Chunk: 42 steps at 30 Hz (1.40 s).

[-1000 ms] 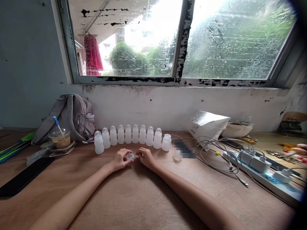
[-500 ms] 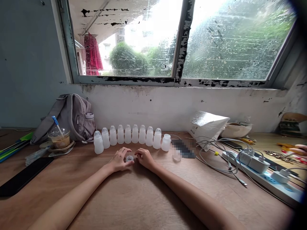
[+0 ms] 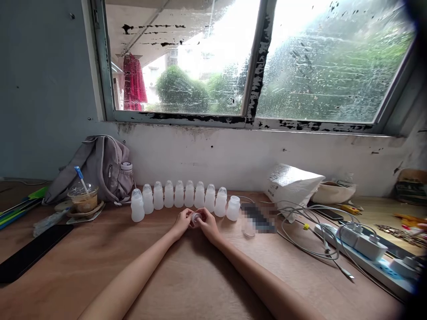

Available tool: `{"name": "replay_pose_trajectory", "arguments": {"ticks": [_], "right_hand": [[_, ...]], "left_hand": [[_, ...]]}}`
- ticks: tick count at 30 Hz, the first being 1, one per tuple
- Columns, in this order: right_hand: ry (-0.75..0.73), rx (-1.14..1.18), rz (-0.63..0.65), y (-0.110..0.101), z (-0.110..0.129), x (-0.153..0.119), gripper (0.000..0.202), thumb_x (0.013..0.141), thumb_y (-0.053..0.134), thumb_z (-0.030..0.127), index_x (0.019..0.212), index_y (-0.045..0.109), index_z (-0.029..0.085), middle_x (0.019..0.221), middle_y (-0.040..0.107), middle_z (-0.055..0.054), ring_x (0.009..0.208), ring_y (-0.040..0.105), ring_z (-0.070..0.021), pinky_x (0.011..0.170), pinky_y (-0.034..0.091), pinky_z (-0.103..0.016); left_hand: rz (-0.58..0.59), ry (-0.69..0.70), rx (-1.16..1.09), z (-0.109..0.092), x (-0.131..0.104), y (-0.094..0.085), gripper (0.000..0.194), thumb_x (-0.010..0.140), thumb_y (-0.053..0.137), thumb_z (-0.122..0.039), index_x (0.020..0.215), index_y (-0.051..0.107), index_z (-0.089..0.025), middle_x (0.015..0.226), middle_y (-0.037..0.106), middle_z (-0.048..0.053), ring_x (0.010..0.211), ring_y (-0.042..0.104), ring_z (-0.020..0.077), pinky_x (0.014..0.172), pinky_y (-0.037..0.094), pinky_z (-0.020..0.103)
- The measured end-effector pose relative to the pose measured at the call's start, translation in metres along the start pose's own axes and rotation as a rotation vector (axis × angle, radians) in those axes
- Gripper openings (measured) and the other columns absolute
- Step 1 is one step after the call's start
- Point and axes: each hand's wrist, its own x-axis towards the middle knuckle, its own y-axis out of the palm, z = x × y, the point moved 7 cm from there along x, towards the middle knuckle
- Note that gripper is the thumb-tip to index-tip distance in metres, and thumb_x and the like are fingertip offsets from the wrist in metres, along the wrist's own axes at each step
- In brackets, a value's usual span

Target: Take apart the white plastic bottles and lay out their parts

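My left hand (image 3: 183, 223) and my right hand (image 3: 208, 225) meet over the middle of the table. Between their fingertips sits a small round clear bottle top (image 3: 196, 218), gripped from both sides; its finer details are too small to make out. Behind them, several frosted white baby bottles stand upright in a curved row, such as the leftmost bottle (image 3: 137, 206) with a clear domed cap. At the right end stands an uncapped bottle (image 3: 233, 210), its neck bare. To its right lies a clear round piece (image 3: 248, 230), partly blurred.
At left are a grey backpack (image 3: 103, 171), an iced drink cup (image 3: 83, 198) and a black flat device (image 3: 31, 253). To the right lie a silver-white bag (image 3: 293, 182), tangled cables (image 3: 296, 242) and a power strip (image 3: 360, 249) with plugs.
My hands have come together, and my right hand has closed in beside the left. The bottle top has moved slightly right and is now held by both. The view has tilted up a little.
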Motion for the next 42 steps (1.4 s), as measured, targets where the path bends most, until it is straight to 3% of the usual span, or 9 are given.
{"name": "replay_pose_trajectory", "arguments": {"ticks": [5,9,15,29,34,39,42], "right_hand": [[0.089,-0.031,-0.083,-0.004,-0.016,0.002,0.007,0.061,0.048,0.021,0.066,0.043,0.019,0.061,0.049,0.002,0.057,0.045,-0.0135,0.055,0.036,-0.024],[0.139,-0.043,-0.108,-0.006,-0.026,0.004,0.009,0.061,0.047,0.023,0.063,0.039,0.02,0.059,0.046,0.003,0.054,0.043,-0.0128,0.051,0.034,-0.023],[0.128,-0.055,-0.085,-0.005,-0.029,0.008,0.007,0.059,0.045,0.021,0.062,0.038,0.02,0.057,0.045,0.004,0.055,0.041,-0.012,0.052,0.032,-0.022],[0.132,-0.065,-0.091,-0.003,-0.03,0.011,0.009,0.056,0.043,0.02,0.061,0.035,0.02,0.055,0.042,0.005,0.053,0.038,-0.0117,0.05,0.029,-0.022],[0.123,-0.046,-0.087,-0.005,-0.029,0.009,0.009,0.056,0.043,0.019,0.061,0.036,0.02,0.056,0.043,0.005,0.053,0.037,-0.0114,0.05,0.029,-0.021],[0.114,-0.014,-0.068,-0.009,-0.022,0.006,0.008,0.062,0.046,0.023,0.068,0.044,0.019,0.063,0.049,0.002,0.058,0.044,-0.0131,0.054,0.035,-0.023],[0.106,-0.001,-0.04,-0.008,-0.016,0.005,0.009,0.064,0.049,0.025,0.07,0.047,0.018,0.064,0.051,0.001,0.06,0.046,-0.0137,0.056,0.037,-0.023]], "left_hand": [[-0.024,-0.001,-0.041,-0.006,-0.004,-0.003,0.026,0.08,0.035,-0.037,0.091,0.047,-0.017,0.064,0.056,0.0,0.044,0.053,0.0108,0.034,0.033,0.018],[0.088,0.009,-0.055,-0.015,-0.011,0.004,0.018,0.071,0.044,-0.02,0.088,0.049,-0.018,0.063,0.057,-0.002,0.038,0.05,0.0083,0.034,0.031,0.017],[0.154,-0.043,-0.092,-0.011,-0.012,0.007,0.031,0.063,0.038,-0.01,0.091,0.046,-0.019,0.058,0.053,-0.004,0.04,0.054,0.0098,0.031,0.026,0.014],[0.169,-0.094,-0.156,-0.009,-0.013,0.006,0.03,0.064,0.041,-0.015,0.093,0.049,-0.016,0.061,0.054,-0.002,0.042,0.058,0.0123,0.034,0.033,0.015],[0.117,-0.092,-0.189,-0.008,-0.014,0.002,0.023,0.072,0.046,-0.027,0.09,0.051,-0.015,0.072,0.059,0.002,0.041,0.057,0.0095,0.037,0.036,0.016],[-0.007,-0.076,-0.216,-0.005,-0.013,-0.006,0.043,0.074,0.05,-0.043,0.106,0.043,-0.016,0.077,0.06,0.004,0.043,0.054,0.0074,0.04,0.038,0.018],[0.028,-0.046,-0.219,-0.008,-0.013,-0.003,0.044,0.069,0.057,-0.044,0.101,0.05,-0.014,0.075,0.059,0.003,0.047,0.053,0.0082,0.041,0.037,0.018]]}}
